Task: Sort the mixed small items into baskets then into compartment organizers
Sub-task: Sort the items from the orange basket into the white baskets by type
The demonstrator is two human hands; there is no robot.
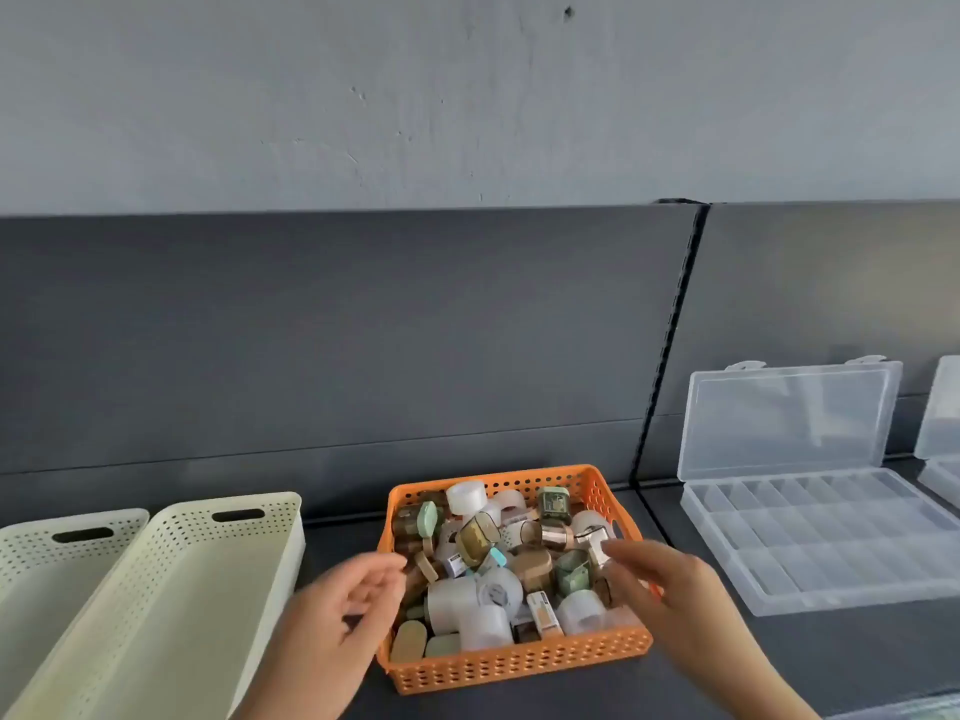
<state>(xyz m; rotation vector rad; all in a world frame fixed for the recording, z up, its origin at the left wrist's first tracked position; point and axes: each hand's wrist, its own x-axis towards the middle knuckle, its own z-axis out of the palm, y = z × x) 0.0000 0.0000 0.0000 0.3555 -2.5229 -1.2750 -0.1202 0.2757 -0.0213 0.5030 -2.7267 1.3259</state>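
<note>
Two bare hands reach in from the bottom edge, both blurred. The left hand [353, 605] hangs at the left rim of the orange basket [519, 662], palm turned inward, fingers loosely curled and relaxed, holding nothing. The right hand [670, 589] stretches over the basket's right side, its fingertips [615, 556] at a small clear-and-silver piece [595, 544] on top of the pile; whether they pinch it or only touch it I cannot tell.

The mixed small items [488, 569] are all heaped in that perforated orange basket: white rolls, tan and green caps, little labelled boxes. It sits on the dark table [831, 662], between the hands.

To the left stand two cream perforated baskets side by side, the nearer one [171, 589] just beside the orange basket, the other [31, 558] at the frame's edge. To the right, well apart from the orange basket, lies a clear compartment organizer [821, 543] with its lid [784, 418] raised against the dark back panel [363, 330]. A second clear organizer [940, 449] shows partly at the far right edge.
</note>
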